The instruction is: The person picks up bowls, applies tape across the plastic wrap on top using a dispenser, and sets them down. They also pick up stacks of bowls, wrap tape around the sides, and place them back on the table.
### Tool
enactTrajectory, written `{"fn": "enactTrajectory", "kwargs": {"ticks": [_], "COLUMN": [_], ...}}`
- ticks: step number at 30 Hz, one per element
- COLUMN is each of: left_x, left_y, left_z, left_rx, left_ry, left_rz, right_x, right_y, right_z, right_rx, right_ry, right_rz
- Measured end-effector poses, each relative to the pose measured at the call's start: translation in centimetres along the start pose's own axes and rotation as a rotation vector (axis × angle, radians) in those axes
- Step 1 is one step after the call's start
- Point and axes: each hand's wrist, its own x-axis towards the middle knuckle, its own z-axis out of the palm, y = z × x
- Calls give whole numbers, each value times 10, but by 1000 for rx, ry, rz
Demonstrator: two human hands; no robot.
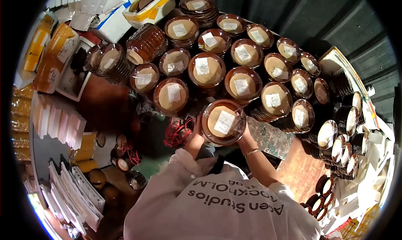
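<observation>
Between my two hands is a plastic-wrapped stack of brown dishes, its tan round base facing up with a white printed label on it. My left hand grips the stack's left side, and my right hand holds its right side, a bracelet on that wrist. Most of the fingers are hidden beneath and behind the stack. Just beyond it stand similar wrapped stacks, among them one at the front left and one at the right, each with a white label on top.
Many more wrapped stacks fill the surface up to the corrugated wall. A white foam box is at the back left. White foam sheets stand at left, and red cord lies by my left hand. A brown board is at right.
</observation>
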Motion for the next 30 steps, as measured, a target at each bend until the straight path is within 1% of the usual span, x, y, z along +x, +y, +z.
{"fn": "enactTrajectory", "kwargs": {"ticks": [2, 3, 5, 6, 7, 8, 9, 10, 11, 12, 13, 14, 15, 16, 17, 19, 20, 22, 23, 24, 26, 27, 28, 30], "left_x": [-3, -16, 1, 15, 29, 26, 24, 22, 22, 19, 18, 17, 14, 11, 15, 19, 18, 16, 17, 14, 8, 6, 4, 6], "left_y": [19, 29, 33, 34, 32, 34, 36, 37, 38, 38, 38, 39, 38, 36, 36, 37, 35, 28, 28, 26, 29, 29, 31, 40], "left_z": [-10, -2, -25, -39, -56, -55, -53, -50, -47, -45, -42, -37, -33, -32, -32, -36, -36, -30, -25, -22, -7, -4, -1, 5], "left_rx": [79, 249, 194, 146, 30, 25, 96, 169, 167, 177, 188, 191, 181, 172, 175, -135, -128, -112, -211, -203, -249, -209, -203, -279], "left_ry": [-234, -434, -441, -458, -302, -294, -411, -527, -522, -395, -273, -275, -274, -273, -272, -247, -244, -61, -39, -41, -258, -396, -399, -361], "left_rz": [76, 203, 170, 150, 20, 15, 126, 235, 228, 210, 196, 191, 228, 263, 253, 127, 112, 85, 56, 42, -59, 11, 0, -113], "right_x": [21, 24, 23, 31, 41, 46, 50, 54, 55, 53, 52, 46, 40, 36, 37, 37, 39, 50, 50, 46, 43, 29, 34, 33], "right_y": [9, 12, 16, 19, 21, 22, 22, 20, 18, 19, 16, 12, 9, 7, 7, 11, 14, 19, 23, 28, 43, 46, 51, 53], "right_z": [13, 22, 37, 37, 34, 33, 32, 30, 32, 33, 35, 48, 59, 61, 59, 50, 42, 21, 15, 7, 3, 20, 20, 26], "right_rx": [-36, -37, -162, -164, -117, -71, -77, -77, -95, -108, -279, -275, -233, -191, -184, -180, -169, -225, -150, -141, -129, -90, 89, 91], "right_ry": [-83, -72, -39, -34, -45, -52, 5, 13, -19, -46, 51, 54, 29, 7, 15, 43, 55, 3, -66, -57, 53, -61, -48, -110], "right_rz": [24, 28, -11, -5, 27, 59, 65, 68, 93, 120, 36, 33, 28, 22, 19, -50, -53, -40, -48, -58, -51, -48, 15, 11]}}
